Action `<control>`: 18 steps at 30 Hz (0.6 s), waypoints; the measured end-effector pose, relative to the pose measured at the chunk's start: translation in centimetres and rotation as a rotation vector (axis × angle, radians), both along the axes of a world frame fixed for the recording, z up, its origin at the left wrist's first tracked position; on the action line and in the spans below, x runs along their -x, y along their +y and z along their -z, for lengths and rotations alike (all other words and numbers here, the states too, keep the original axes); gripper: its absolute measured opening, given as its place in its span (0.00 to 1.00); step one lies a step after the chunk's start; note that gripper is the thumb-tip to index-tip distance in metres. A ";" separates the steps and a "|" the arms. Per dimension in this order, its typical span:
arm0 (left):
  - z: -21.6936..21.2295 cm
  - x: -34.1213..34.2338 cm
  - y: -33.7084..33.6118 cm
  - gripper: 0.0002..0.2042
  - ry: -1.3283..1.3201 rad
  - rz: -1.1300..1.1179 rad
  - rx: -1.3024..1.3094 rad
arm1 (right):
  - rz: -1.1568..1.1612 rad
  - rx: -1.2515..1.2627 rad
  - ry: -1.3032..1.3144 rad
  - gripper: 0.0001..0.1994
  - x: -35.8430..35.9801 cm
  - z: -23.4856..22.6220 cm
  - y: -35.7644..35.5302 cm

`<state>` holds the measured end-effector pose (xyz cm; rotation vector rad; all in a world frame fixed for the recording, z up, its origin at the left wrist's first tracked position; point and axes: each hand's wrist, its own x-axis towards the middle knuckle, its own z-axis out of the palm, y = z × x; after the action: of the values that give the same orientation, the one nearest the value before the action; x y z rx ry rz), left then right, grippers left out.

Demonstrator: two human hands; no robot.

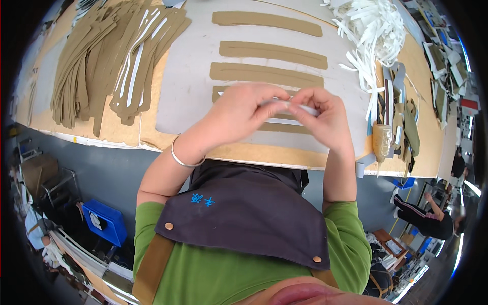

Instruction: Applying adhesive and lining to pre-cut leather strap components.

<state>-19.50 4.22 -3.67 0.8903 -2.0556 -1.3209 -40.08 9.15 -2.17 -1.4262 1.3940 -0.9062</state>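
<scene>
Above a grey sheet (178, 101) on the table, my left hand (244, 109) and my right hand (325, 119) meet with fingers pinched on a thin white strip (309, 109). Part of that strip is hidden by my fingers. Several tan fabric strips (267, 74) lie in rows on the sheet, roughly parallel and running left to right. The two rows nearest me are partly covered by my hands. White strips lie on these, one of them (284, 121) showing below my wrists.
Stacked tan fabric strips (91, 66), some topped with white strips, lie at the left. A tangled heap of white strips (376, 30) sits at the far right. Below it, a tape-wrapped holder (382, 140) stands by the table edge beside fabric scraps (410, 132).
</scene>
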 end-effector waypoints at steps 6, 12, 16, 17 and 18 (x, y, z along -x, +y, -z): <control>2.3 -0.5 -3.4 0.08 -0.238 -0.242 0.075 | 0.150 -0.017 0.096 0.06 2.3 4.2 -3.3; 4.5 -1.0 -4.5 0.06 -0.341 -0.395 0.167 | 0.232 0.000 0.345 0.07 3.0 5.5 -4.4; 4.5 -1.2 -5.0 0.05 -0.396 -0.450 0.190 | 0.262 0.022 0.455 0.08 3.5 5.9 -4.7; 4.6 -1.2 -5.1 0.05 -0.416 -0.458 0.203 | 0.271 0.017 0.480 0.08 3.5 5.8 -4.8; 4.7 -1.3 -5.2 0.05 -0.427 -0.461 0.213 | 0.277 0.013 0.503 0.08 3.4 5.5 -5.0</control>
<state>-18.20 -0.96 -8.36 1.5310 -2.0616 -0.6940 -43.45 4.15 -7.65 -1.5612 2.0011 -0.7513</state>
